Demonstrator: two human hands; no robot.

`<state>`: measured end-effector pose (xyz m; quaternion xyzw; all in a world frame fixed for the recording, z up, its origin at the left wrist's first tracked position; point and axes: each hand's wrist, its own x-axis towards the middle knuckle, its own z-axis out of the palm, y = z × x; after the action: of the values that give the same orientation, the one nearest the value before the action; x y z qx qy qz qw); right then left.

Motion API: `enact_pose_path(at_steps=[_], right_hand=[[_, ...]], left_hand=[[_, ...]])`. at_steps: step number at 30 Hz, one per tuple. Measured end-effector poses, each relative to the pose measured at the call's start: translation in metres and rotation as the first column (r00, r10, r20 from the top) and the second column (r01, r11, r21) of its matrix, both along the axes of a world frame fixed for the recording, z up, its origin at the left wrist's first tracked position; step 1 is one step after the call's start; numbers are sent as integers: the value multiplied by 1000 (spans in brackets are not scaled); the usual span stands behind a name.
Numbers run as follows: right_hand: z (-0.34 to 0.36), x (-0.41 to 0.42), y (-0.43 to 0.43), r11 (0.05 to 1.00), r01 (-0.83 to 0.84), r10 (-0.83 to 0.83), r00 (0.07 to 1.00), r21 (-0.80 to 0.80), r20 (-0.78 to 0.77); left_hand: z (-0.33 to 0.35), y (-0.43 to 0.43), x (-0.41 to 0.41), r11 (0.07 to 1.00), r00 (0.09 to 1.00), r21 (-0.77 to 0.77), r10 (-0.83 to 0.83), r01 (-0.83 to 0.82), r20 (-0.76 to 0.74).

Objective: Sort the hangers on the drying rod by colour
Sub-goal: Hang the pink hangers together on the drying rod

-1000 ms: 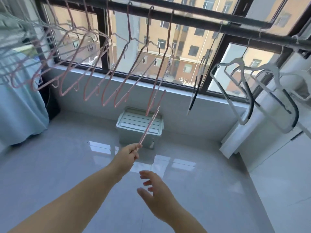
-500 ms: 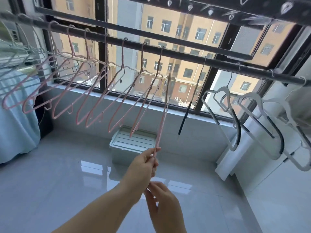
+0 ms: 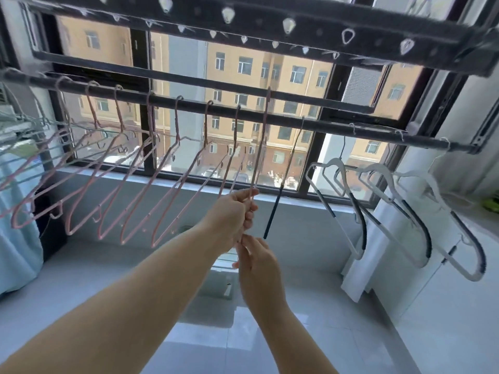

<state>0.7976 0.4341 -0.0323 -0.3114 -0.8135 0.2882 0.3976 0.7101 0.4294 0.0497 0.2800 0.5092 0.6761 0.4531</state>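
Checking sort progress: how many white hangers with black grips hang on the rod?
3, at the right end of the rod: left white hanger, middle white hanger, right white hanger. The edge-on dark hanger beside them may be a fourth.

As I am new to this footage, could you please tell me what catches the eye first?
Both hands meet mid-frame: the left hand grips a pink hanger below the rod, with the right hand just under it. A row of pink hangers fans out to the left, and white hangers with black grips hang at the right.
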Motion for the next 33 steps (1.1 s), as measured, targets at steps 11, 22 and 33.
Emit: enact_pose_path(at_steps=[11, 22, 33], right_hand=[[-28, 45, 14, 905, 42, -175, 944, -423, -279], [18, 36, 50, 972, -16, -24, 986, -236, -167], [25, 56, 57, 992, 11, -41, 971, -127, -236]], left_hand=[[-32, 10, -8, 975, 828, -186, -5, -120, -561], [-11, 43, 38, 978, 508, -198, -137, -68, -850], [-18, 51, 59, 995, 681, -92, -53, -22, -731]])
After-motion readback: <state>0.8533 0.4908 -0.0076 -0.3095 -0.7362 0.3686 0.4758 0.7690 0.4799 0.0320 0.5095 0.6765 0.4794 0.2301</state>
